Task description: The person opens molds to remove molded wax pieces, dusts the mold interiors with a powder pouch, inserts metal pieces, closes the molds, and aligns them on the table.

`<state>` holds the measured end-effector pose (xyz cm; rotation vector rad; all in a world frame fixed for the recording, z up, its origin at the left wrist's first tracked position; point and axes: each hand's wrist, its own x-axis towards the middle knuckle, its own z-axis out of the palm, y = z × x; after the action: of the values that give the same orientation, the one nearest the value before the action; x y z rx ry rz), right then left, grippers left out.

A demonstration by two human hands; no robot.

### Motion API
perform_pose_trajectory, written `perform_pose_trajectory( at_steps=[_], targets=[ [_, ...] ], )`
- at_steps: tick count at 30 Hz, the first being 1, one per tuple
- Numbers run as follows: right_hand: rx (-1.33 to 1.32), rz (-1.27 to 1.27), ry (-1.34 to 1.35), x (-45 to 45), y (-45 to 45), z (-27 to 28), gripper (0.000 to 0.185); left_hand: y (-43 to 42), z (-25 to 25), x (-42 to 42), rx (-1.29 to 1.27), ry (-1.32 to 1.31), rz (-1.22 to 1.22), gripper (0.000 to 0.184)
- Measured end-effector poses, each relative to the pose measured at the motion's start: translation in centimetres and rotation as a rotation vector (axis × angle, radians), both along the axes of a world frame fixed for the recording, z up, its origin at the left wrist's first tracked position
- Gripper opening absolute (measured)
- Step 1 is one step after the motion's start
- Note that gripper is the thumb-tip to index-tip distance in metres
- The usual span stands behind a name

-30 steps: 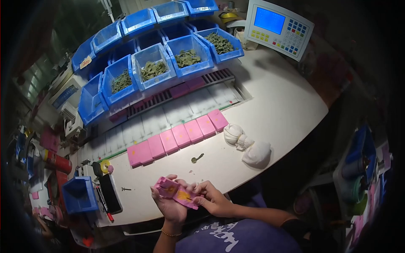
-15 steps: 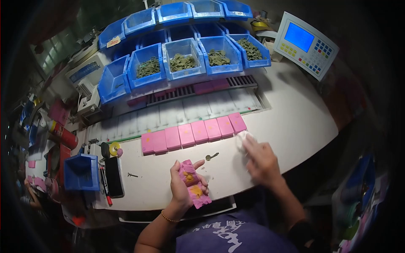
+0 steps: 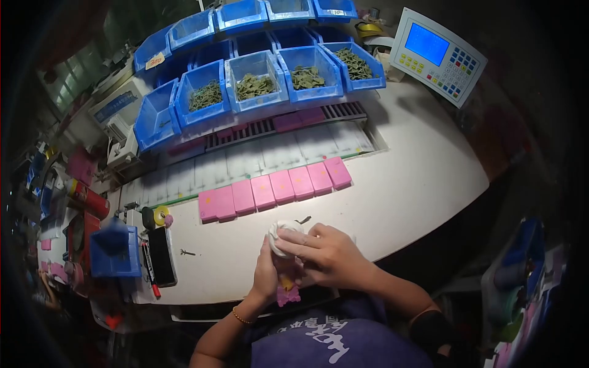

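My left hand (image 3: 265, 277) is wrapped round a pink mould-like piece (image 3: 289, 295) with bumpy edges and yellow markings, held above the table's front edge. Its upper half is mostly hidden by my right hand (image 3: 331, 253), whose fingers press a round white cloth wad (image 3: 283, 230) over its top end. A thin dark green piece (image 3: 304, 219) lies on the table just beyond the wad. Farther back stands a row of pink blocks (image 3: 282, 185), some with faint yellow marks.
Blue bins (image 3: 254, 86), several with green pieces inside, rise behind a slatted strip. At right is a control panel (image 3: 438, 56). On the left lie a phone (image 3: 162, 256), a red marker (image 3: 154, 288) and a small blue bin (image 3: 115, 251). A small green piece (image 3: 188, 253) rests nearby.
My right hand has come left from beside the row's right end, bringing the white wad onto the pink piece in my left hand. The view has shifted slightly.
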<state>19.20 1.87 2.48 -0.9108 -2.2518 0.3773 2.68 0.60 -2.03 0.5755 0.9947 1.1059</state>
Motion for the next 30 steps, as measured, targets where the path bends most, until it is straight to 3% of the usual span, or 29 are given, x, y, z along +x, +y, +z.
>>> perform_pose_trajectory(
  at_steps=[2,4,5,6,8,12,13,15,18,19,20,22,23,24,26,30],
  targets=[
    [0.088,0.010,0.048,0.9,-0.5,0.4,0.060,-0.1,0.2,-1.4,-0.010,-0.039,-0.205,0.062],
    [0.177,0.026,0.138,0.8,-2.2,-0.7,0.061,0.1,-0.2,-1.4,-0.030,-0.068,-0.096,0.063],
    [0.071,0.114,0.021,0.2,-3.5,-1.1,0.062,0.7,-0.1,-1.2,-0.035,-0.094,0.002,0.063],
    [-0.025,0.199,-0.097,-0.4,-4.6,-1.5,0.063,0.4,0.2,-1.2,0.016,-0.009,0.008,0.064],
    [-0.090,0.176,-0.008,-0.8,-5.1,-2.9,0.066,0.0,0.2,-1.3,0.120,0.196,-0.037,0.065],
    [-0.127,0.162,0.043,2.6,-3.2,-1.6,0.066,0.4,-1.3,-1.4,0.279,0.257,0.085,0.063],
    [-0.103,0.177,0.040,3.6,-2.6,-1.1,0.066,0.6,-0.9,-1.8,0.174,0.222,0.013,0.063],
    [0.047,-0.181,-0.054,4.8,-1.6,-0.5,0.062,0.8,-1.9,-3.1,0.032,0.111,-0.097,0.068],
    [0.084,-0.378,-0.192,3.9,-1.1,-1.2,0.055,0.1,-1.7,-3.4,-0.060,-0.029,-0.158,0.072],
    [-0.093,-0.291,-0.087,3.0,-1.3,-1.5,0.047,-0.1,-2.2,-3.4,0.074,-0.029,-0.192,0.068],
    [-0.096,-0.297,-0.091,2.0,-1.3,-2.2,0.047,-0.3,-2.1,-3.2,0.071,-0.033,-0.198,0.068],
    [-0.618,-0.095,0.304,0.1,-1.1,-3.7,0.039,-1.0,-1.6,-2.7,0.209,0.220,-0.271,0.058],
    [-0.807,-0.110,0.376,-0.6,-1.2,-3.9,0.033,-1.2,-2.0,-2.4,0.321,0.380,-0.197,0.047],
    [-0.813,-0.112,0.376,-1.2,-1.3,-4.3,0.033,-1.4,-2.1,-2.5,0.315,0.379,-0.198,0.047],
    [-1.116,-0.039,0.746,-1.9,-1.4,-5.2,0.034,-1.7,-2.1,-2.7,0.484,0.642,-0.080,0.039],
    [-1.082,0.065,0.759,-1.9,-1.4,-6.1,0.027,-2.2,-1.6,-3.2,0.576,0.677,-0.063,0.032]
  ],
)
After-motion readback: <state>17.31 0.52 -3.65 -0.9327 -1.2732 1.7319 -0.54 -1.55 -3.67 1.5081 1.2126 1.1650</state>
